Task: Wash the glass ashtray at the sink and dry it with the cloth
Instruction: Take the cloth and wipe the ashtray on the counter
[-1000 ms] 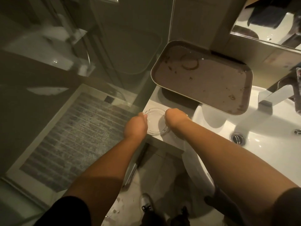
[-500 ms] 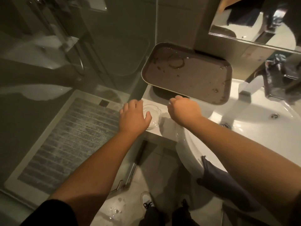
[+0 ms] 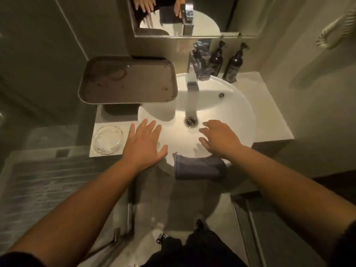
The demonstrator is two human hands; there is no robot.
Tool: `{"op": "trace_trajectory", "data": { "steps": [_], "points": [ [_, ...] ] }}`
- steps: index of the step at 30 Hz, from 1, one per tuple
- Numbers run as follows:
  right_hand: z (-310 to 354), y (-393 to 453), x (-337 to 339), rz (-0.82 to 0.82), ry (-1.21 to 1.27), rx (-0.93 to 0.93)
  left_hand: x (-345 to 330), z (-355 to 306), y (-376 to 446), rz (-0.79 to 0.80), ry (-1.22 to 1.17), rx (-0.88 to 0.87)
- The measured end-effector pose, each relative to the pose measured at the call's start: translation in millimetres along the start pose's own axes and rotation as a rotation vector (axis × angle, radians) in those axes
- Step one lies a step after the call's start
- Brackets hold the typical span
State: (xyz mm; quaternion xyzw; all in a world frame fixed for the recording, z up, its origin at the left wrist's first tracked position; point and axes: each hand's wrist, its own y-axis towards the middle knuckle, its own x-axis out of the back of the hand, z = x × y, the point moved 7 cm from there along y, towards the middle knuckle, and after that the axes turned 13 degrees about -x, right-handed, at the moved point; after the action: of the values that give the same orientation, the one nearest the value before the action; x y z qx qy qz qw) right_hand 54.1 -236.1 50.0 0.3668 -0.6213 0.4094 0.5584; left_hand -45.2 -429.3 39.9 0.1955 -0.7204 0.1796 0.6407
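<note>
Ashtray (image 3: 108, 140) empty beside sink (image 3: 248, 116)

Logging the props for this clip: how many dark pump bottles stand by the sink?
2. One bottle stands just right of the tap; the other bottle stands further right on the counter. The tap may hide more.

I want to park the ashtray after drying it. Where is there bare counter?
Bare counter runs right of the basin, in front of the pump bottles. The left side is crowded: tray behind, ashtray in front.
</note>
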Motion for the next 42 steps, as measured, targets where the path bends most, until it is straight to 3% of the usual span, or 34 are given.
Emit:
{"op": "trace_trajectory", "data": {
  "steps": [9,16,22,31,38,42],
  "points": [
    [-33.4,-41.4,-15.5,0.105,0.143,0.044,-17.5,-66.6,11.2,0.141,0.013,-0.182],
    [-4.7,-66.1,-24.5,0.238,0.201,0.319,-40.9,-105.3,-7.4,0.274,-0.105,-0.291],
    [15.4,-67.0,-50.1,0.275,0.207,0.376,-38.9,-109.2,-8.6,0.248,-0.042,-0.282],
    [17.3,-58.8,-72.8,0.110,0.220,0.267,-29.4,-109.8,-12.7,0.165,-0.063,-0.210],
    [6.9,-76.4,-41.6,0.179,0.240,0.248,-7.1,-107.7,-32.4,0.091,-0.291,-0.234],
    [-3.3,-85.4,-0.7,0.317,0.401,0.216,13.9,-96.8,-43.3,-0.042,-0.546,-0.050]
  ]
}}
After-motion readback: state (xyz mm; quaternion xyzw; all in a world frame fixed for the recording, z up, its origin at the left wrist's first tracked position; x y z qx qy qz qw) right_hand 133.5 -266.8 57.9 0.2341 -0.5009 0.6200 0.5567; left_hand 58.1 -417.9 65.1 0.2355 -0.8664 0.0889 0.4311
